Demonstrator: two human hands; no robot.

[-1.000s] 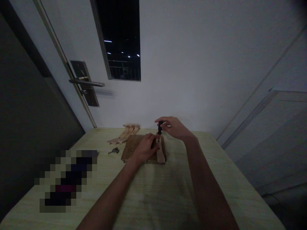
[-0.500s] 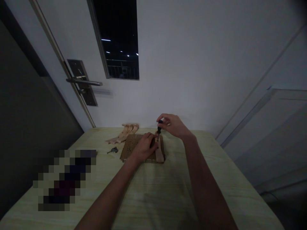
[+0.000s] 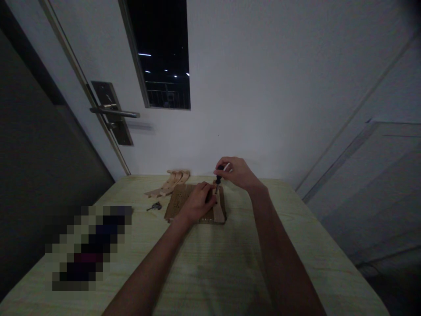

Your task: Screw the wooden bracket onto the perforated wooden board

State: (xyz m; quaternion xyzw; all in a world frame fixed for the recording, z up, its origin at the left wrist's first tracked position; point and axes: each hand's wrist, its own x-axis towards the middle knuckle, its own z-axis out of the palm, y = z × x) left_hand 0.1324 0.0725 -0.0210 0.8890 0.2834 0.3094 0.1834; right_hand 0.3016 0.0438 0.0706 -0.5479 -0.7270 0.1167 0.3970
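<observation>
Gripping black-handled metal screwdriver (image 3: 219,179) in right hand (image 3: 235,172), leaning slightly toward one o'clock, tip down at pale tapered wooden strip (image 3: 218,214), at three o'clock on brown rectangular wooden-looking board (image 3: 179,194). Bracing board with left hand (image 3: 196,202), fingers spread; whether also pinching strip, cannot tell. Best: straighten shaft, press squarely, turn slowly, guard against slips toward eight o'clock.

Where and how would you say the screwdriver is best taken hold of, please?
I would take the screwdriver by its black handle, from above and the right, where the right hand has it: it stands nearly upright, handle uppermost, shaft pointing down to the wooden piece, and the left hand likely blocks the left side.
</observation>
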